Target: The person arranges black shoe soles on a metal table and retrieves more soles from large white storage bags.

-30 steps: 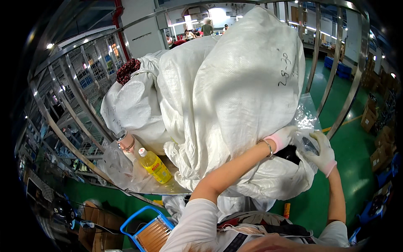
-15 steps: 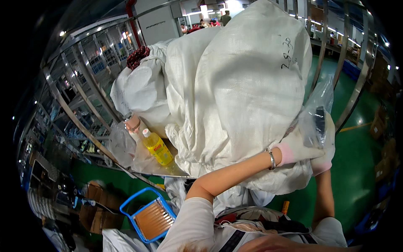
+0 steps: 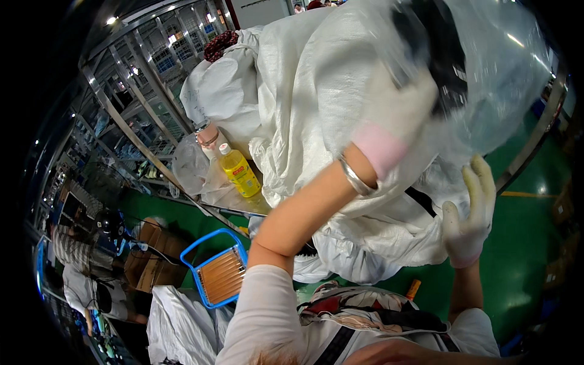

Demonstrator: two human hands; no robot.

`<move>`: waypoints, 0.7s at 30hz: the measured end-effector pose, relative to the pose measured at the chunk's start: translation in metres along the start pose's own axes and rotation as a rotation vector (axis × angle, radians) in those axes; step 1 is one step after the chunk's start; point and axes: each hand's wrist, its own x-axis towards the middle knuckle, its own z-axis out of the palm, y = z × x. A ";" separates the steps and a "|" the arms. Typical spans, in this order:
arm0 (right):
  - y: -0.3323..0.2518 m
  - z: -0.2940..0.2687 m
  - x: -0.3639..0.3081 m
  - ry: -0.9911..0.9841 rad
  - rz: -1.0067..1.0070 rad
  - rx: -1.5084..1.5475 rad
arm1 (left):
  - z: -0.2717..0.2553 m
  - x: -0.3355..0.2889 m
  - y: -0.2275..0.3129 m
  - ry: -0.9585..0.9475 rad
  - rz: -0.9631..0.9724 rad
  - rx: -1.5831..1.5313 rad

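While left fingers [image 3: 416, 91] hold bag [image 3: 494, 79], right fingers [image 3: 484, 182] below

Your left glove [image 3: 401, 106]: off-white, motion-blurred, soft pink cuff [image 3: 380, 149]. Shiny silver-coloured bangle [image 3: 354, 176] circles your wrist just below it. Your right glove [image 3: 469, 222]: off-white too, yellowish stain toward fingertips [image 3: 479, 163], pale cuff [image 3: 464, 258]. Your top: white, left sleeve [image 3: 264, 304] short, ending near elbow; right sleeve [image 3: 476, 331] white. Dark straps [image 3: 337, 347] on your front, bunched cloth [image 3: 371, 313] across it in cream, dark red, black.
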 end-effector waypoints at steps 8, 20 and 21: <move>0.019 0.025 -0.013 -0.164 0.106 -0.049 | -0.096 0.117 -0.004 -0.077 0.177 -0.712; 0.018 0.101 -0.007 -0.202 0.863 0.082 | -0.172 0.220 -0.209 0.138 -0.344 -0.333; 0.016 0.101 -0.006 -0.175 0.892 0.080 | -0.172 0.214 -0.217 0.145 -0.320 -0.140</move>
